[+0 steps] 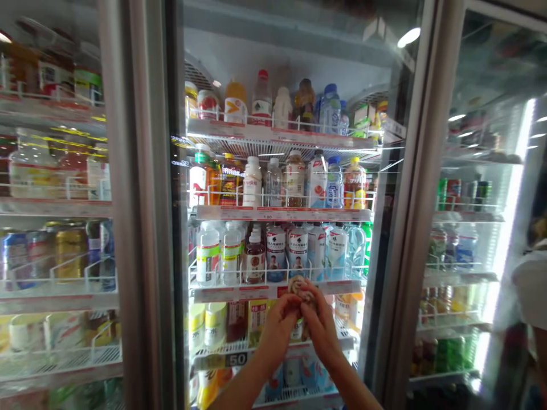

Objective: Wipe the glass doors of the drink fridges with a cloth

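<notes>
Both of my hands are raised together in front of the lit middle drinks cooler, at the height of its lower shelves. Between them is a small, crumpled beige-brown cloth point(298, 283), bunched up and partly hidden by my fingers. My left hand point(278, 319) pinches it from the left, with its fingers curled in. From the right, my right hand point(317, 319) has its fingers bent over the cloth. Just behind the cloth stand dark-labelled bottles point(298, 247) on a wire shelf. A shelf price strip point(243, 292) runs behind my fingertips.
Metal door frames point(141, 228) stand left and right of the middle cooler. Bottles fill its upper shelves point(282, 213). Light reflections point(409, 37) show on glass. Neighbouring coolers hold cans point(70, 253) and bottles. A person's white sleeve point(530, 285) is at the right edge.
</notes>
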### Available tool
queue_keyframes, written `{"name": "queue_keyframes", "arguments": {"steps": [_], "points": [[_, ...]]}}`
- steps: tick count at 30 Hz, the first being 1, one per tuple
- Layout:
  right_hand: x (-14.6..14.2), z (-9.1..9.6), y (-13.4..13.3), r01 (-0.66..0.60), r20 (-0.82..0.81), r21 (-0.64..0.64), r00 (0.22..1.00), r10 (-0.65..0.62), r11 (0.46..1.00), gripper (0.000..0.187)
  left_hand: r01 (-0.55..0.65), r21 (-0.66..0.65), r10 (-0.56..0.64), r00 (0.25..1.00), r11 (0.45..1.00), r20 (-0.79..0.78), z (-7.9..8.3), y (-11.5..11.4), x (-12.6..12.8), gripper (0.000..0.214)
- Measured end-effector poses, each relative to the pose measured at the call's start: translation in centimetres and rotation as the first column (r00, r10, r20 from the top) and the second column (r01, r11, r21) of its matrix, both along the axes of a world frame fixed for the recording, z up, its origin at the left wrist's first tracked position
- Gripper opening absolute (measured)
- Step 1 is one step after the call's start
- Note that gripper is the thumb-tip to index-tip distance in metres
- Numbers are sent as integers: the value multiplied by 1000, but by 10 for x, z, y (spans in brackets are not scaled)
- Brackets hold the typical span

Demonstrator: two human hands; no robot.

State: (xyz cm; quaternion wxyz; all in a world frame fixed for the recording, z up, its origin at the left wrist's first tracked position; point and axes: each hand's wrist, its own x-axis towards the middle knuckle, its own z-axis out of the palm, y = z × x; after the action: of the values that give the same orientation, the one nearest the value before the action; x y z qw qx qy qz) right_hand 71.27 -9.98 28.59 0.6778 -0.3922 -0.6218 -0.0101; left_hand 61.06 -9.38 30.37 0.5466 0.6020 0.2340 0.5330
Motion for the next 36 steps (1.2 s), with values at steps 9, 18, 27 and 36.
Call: {"name": "queue_keyframes", "arguments": {"steps": [9,18,27,36], "points": [[96,56,33,613,-156,340,785,-600,714,35,-497,789,840,540,361,-44,26,38,-107,28],[17,3,60,151,651,568,519,-554,809,53,-255,963,984,124,-90,125,9,68,-130,68],[-14,43,71,101,687,560,498,-530,822,55,-134,989,988,127,-68,85,-2,63,-156,64],[-105,68,80,100,731,456,525,-436,884,54,-277,960,990,140,26,14,-38,36,-203,65]]}}
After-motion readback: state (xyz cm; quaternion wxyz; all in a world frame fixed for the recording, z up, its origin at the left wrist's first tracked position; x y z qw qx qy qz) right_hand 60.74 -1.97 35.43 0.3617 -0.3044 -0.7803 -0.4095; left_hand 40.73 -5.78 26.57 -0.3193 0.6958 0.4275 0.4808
